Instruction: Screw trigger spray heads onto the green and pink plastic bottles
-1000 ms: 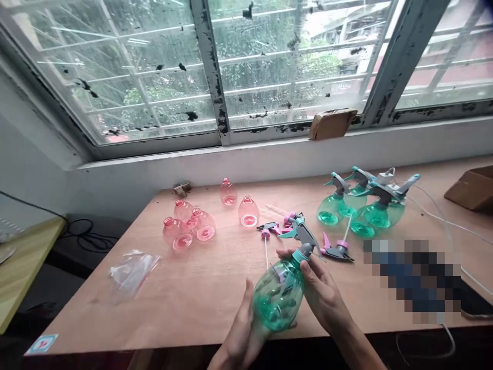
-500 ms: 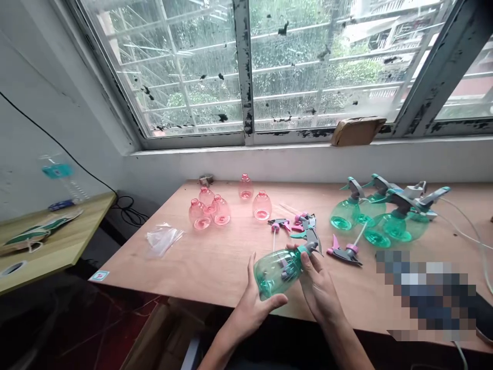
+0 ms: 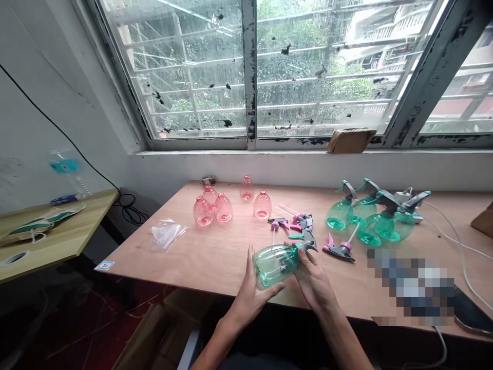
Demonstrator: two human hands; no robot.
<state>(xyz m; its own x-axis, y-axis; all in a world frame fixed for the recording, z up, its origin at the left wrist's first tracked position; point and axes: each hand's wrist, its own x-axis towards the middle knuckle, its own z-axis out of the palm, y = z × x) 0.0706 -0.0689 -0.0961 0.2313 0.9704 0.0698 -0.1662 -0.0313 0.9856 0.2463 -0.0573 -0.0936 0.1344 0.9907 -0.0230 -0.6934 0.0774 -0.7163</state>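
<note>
Between my hands, above the table's front edge, a green see-through spray bottle (image 3: 274, 264) lies tilted on its side, its grey and teal trigger head (image 3: 307, 240) towards the upper right. My left hand (image 3: 252, 288) is closed around the bottle's base. With its fingers at the neck, my right hand (image 3: 313, 277) grips the other end. Just beyond lie loose pink and grey spray heads (image 3: 302, 222) with thin tubes. Another pink and grey spray head (image 3: 341, 249) rests to the right of my right hand.
Several pink bottles (image 3: 223, 208) without heads stand at the back left. Several green spray bottles (image 3: 375, 228) with heads stand to the right. A clear plastic bag (image 3: 167, 234) lies at left. White cables (image 3: 460, 241) and a blurred-out object (image 3: 416, 288) are at right.
My view has shifted slightly. The spray bottle has turned a little in my hands and lies more level; both hands keep hold of it.
</note>
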